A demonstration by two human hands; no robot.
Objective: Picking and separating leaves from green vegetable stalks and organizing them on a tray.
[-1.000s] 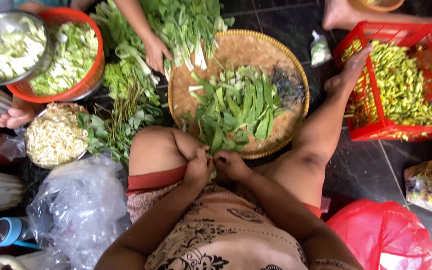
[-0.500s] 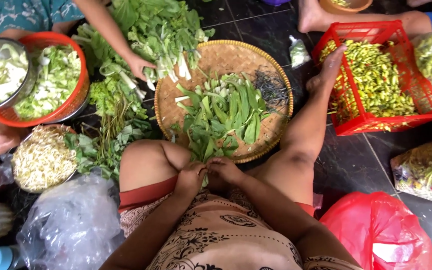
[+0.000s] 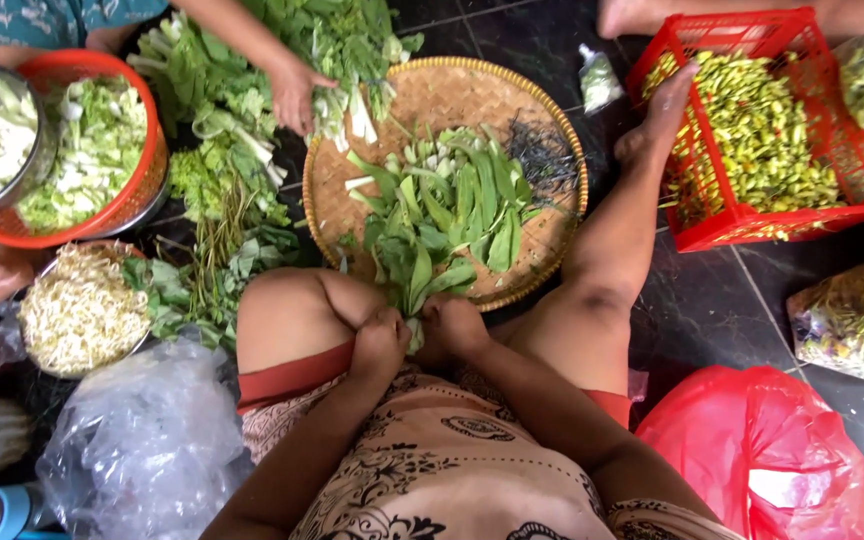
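Left hand (image 3: 380,340) and right hand (image 3: 455,325) are closed together on the stem ends of a leafy green bunch (image 3: 432,262), which fans onto the woven tray (image 3: 452,95). Leaves appear light, limp, easily bruised; grip belongs at the firmer stems

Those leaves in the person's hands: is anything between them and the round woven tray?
Nothing visible. Both hands, left and right, grip the leaves right at the tray edge, where more leaves lie.
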